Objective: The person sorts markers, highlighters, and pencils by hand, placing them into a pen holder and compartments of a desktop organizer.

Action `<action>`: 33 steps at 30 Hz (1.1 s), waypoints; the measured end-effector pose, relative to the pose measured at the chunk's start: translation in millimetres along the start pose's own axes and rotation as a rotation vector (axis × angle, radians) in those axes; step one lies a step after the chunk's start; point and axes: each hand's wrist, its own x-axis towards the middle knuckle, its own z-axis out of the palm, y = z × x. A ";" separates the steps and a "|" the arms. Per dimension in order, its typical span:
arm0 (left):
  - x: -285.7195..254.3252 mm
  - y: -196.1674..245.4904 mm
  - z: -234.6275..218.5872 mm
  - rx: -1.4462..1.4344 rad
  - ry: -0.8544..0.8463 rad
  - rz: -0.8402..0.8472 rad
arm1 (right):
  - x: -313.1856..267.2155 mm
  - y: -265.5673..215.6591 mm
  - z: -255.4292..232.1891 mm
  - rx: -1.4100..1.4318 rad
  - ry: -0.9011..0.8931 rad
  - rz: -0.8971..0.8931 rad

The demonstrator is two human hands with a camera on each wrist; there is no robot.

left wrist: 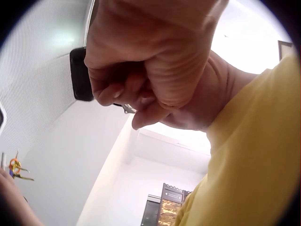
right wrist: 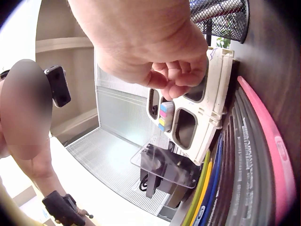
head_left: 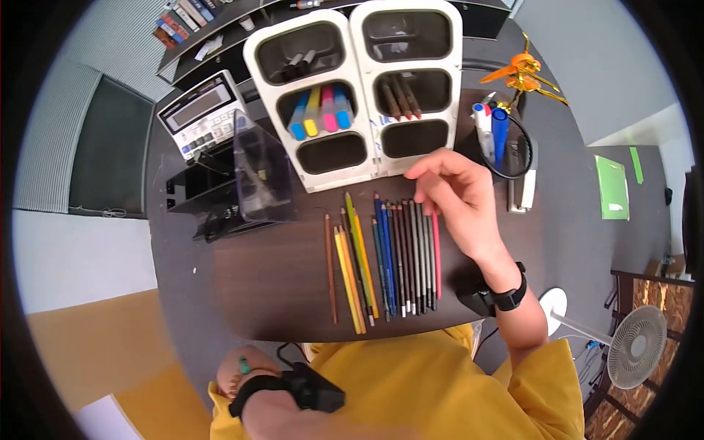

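My right hand hangs over the far ends of the pencils at the right, fingers loosely bent with nothing visible between them. In the right wrist view its fingertips bunch close together. Beneath it, a row of coloured pencils lies side by side: a pink pencil outermost, then grey, dark brown and blue pencils. Yellow, green and orange pencils lie farther left. My left hand, bent at the wrist near my body, has loosely curled fingers and shows nothing held.
A white organizer behind the pencils holds highlighters, brown pencils and black-capped pens. Left of it are a calculator and a clear plastic box. A mesh pen cup and a stapler stand right.
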 end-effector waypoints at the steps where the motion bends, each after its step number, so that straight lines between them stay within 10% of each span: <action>1: -0.7 -2.6 10.9 -0.076 -0.031 -0.047 | -0.4 -4.3 0.9 -0.010 -0.001 -0.003; 8: -33.2 -40.7 25.0 -0.363 0.061 0.040 | 1.0 0.1 -2.9 -0.019 -0.011 0.007; 10: -59.8 -41.0 2.9 -1.034 -0.182 -0.493 | -0.2 1.4 -2.2 -0.018 -0.008 0.016; 13: -87.9 -42.0 -5.8 -1.252 -0.472 -0.470 | 0.3 0.2 0.0 -0.020 -0.015 0.026; 17: -40.1 -12.4 25.3 -1.092 0.211 -0.224 | 1.4 -0.9 0.4 -0.030 -0.013 0.022; 26: -45.2 -16.2 25.3 -1.077 0.152 -0.126 | 1.0 1.3 -2.0 -0.025 -0.017 0.038; 29: -69.6 -11.5 24.5 -0.982 0.026 -0.625 | 0.8 -2.7 0.2 -0.020 -0.005 0.054; 33: -59.0 -49.3 -19.1 -0.324 -0.537 -0.501 | 0.4 -0.8 -0.7 0.000 0.006 0.059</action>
